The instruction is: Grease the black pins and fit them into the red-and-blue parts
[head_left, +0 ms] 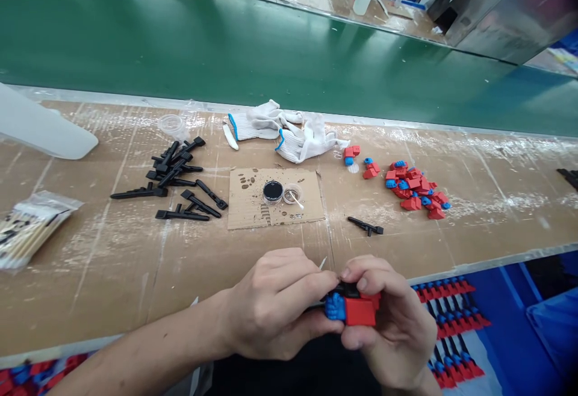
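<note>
Close to me, both hands are closed around a red toy arm with a blue fist (pixel 360 312). My right hand (pixel 397 318) grips its red end between thumb and fingers. My left hand (pixel 275 303) is at the blue fist, pinching a black toy gun (pixel 348 289) that lies against the arm, mostly hidden by my fingers. A single black toy gun (pixel 366 226) lies on the table beyond my right hand. Farther right is a pile of red and blue toy arms (pixel 413 185). A heap of black toy guns (pixel 176 170) lies to the left.
A cardboard piece (pixel 244 209) carries a cup of black liquid (pixel 273 191) and a small cup with a cotton swab (pixel 291 195). White gloves (pixel 307 140) lie behind it. A bag of swabs (pixel 36 227) is at left. Assembled pieces fill a blue bin (pixel 510 324) below right.
</note>
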Demonstrator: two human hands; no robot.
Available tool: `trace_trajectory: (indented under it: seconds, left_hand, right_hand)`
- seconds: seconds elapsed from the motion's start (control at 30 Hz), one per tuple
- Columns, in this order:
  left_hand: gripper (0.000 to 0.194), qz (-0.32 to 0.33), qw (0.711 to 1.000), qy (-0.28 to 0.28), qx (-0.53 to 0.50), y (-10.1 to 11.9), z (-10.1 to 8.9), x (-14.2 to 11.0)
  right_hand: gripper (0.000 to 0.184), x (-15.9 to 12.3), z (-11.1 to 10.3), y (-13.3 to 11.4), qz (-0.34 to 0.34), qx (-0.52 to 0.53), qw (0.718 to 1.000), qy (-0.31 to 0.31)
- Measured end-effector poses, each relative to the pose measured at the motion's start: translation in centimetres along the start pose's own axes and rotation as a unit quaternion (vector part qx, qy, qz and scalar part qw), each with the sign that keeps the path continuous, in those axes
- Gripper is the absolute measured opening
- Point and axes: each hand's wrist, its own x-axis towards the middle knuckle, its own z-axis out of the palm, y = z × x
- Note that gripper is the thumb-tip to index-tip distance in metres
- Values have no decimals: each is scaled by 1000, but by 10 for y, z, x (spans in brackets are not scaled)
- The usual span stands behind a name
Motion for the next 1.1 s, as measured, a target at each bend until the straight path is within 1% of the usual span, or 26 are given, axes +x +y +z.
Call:
trace_trajectory:
  seconds: [0.07,0.13,0.2,0.3,0.33,0.4,0.47,0.5,0.57,0.67,0.73,0.77,0.8,0.87,0.9,0.93,0.97,1.03,1.1]
  left_hand:
    - [30,-1,1000,-3,2,-1,1,0]
    - [32,5,1000,-9,8,-3,0,1]
    - [31,18,1000,-16,16,-6,-3,3]
    - [24,30,998,-44,21,-9,-10,6]
    - [23,27,998,-53,17,-9,-12,7]
    - [25,13,998,-61,-4,-9,-15,8]
    - [31,-4,998,-53,-35,-8,-16,9]
    - [32,-10,998,-47,-46,-7,-16,9]
    - [33,-11,998,-33,-47,-7,-14,9]
    - [34,20,1000,4,-14,-6,-8,6]
    - [35,39,999,35,2,-6,-3,3]
    - [39,41,998,57,6,-6,0,2]
    - [47,38,996,82,7,-6,2,1]
    - [73,22,993,116,1,-6,7,0]
    - [84,17,993,113,-7,-6,9,1]
    - [91,14,995,97,-22,-7,10,1]
    - [93,15,996,73,-45,-7,12,1]
    - [86,13,995,35,-91,-7,14,2]
    - [82,9,992,36,-117,-6,16,2]
  right_hand:
    - [34,0,1,0,15,5,1000,12]
    - [34,0,-1,2,15,12,1000,13]
    - [41,0,-8,6,-6,5,1000,-6]
    - [53,3,-20,10,-40,-60,996,-59]
    - [53,4,-24,10,-48,-91,992,-79]
    - [44,8,-28,7,-61,-146,981,-115]
    - [37,11,-29,1,-73,-187,970,-136]
    - [36,13,-28,-1,-76,-203,966,-138]
    - [38,14,-26,-5,-80,-226,962,-133]
    - [42,13,-19,-5,-81,-243,959,-123]
    - [43,12,-13,-2,-79,-228,963,-117]
    - [43,12,-10,0,-74,-203,970,-112]
    - [42,11,-6,2,-66,-166,979,-103]
    - [42,9,3,6,-37,-72,994,-71]
    - [43,8,8,7,-22,-24,998,-52]
    - [44,6,12,8,-6,12,999,-34]
    - [43,3,15,8,8,32,999,-16]
    - [41,-3,21,8,19,30,999,16]
    - [39,-9,24,8,27,-3,999,36]
